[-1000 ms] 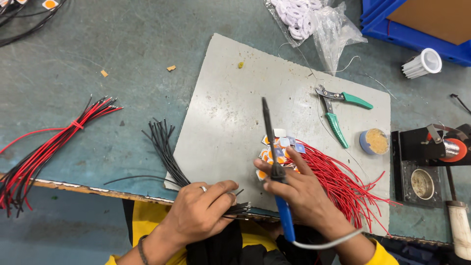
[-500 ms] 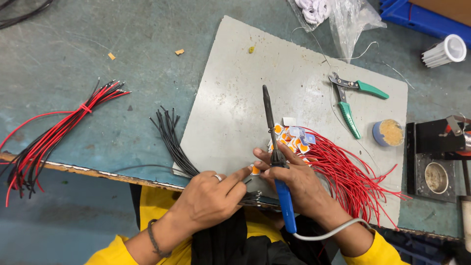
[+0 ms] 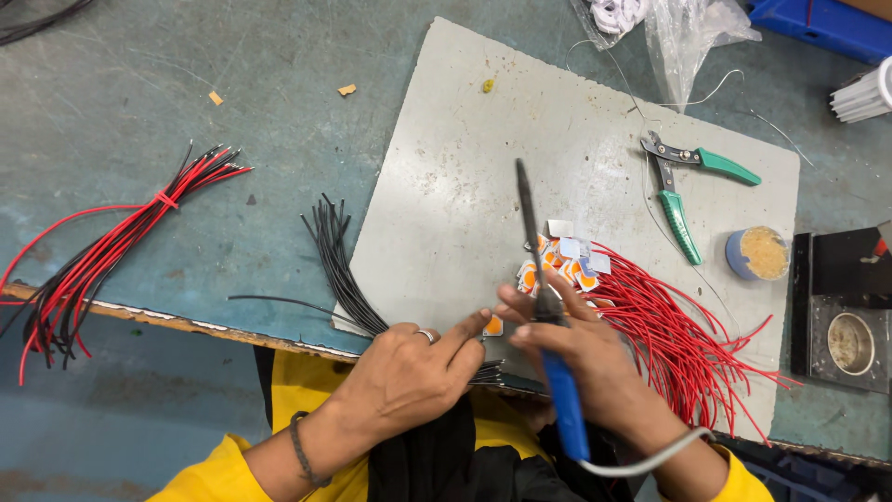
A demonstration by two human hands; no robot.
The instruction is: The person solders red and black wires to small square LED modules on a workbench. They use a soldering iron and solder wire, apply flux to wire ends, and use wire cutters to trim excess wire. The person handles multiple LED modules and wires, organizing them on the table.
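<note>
My right hand grips a blue-handled soldering iron whose dark tip points away from me over a grey board. My left hand, with a ring on one finger, pinches a small orange-and-white chip together with the right fingertips. Its palm rests on a bundle of black wires at the board's near left corner. A heap of similar chips with red wires attached lies just right of my hands.
Green-handled wire cutters and a small blue tin of flux lie on the board's right side. A red-and-black wire bundle sits far left on the bench. A black stand is at right, plastic bags at the back.
The view has shifted slightly. My left fingers have come closer to the right hand and now meet it on a small chip; the soldering iron stays in the right hand.
</note>
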